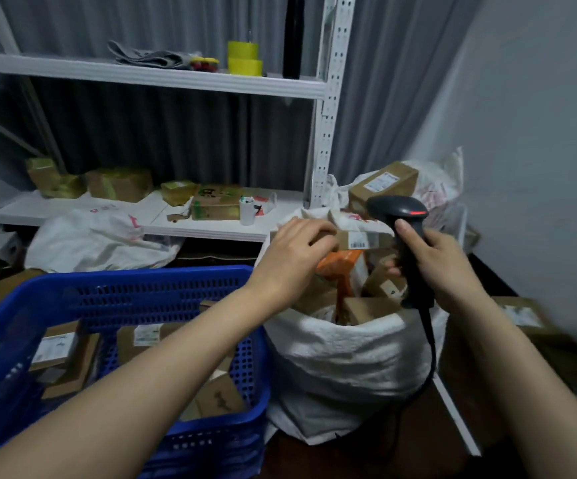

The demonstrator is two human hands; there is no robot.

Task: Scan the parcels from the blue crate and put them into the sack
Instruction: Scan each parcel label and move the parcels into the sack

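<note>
1. Nearest, on the floor at the left: blue crate, with several brown cardboard parcels lying inside, white labels up.
2. Just beside the crate's right corner: white sack, mouth rolled open, filled nearly to the rim with boxes and an orange parcel.
3. Over the sack's mouth: left hand, fingers curled over one end of a small labelled box, barcode facing up.
4. Just right of that box: right hand wrapped tightly round the grip of a black scanner, cable hanging down the sack's front.
5. Behind: second sack, topped by a labelled cardboard box.
6. Lower shelf: taped boxes along the back edge, white cup near the right end.
7. Upper shelf: folded grey cloth, stacked yellow tape rolls, and a tall black bottle at the right end.
</note>
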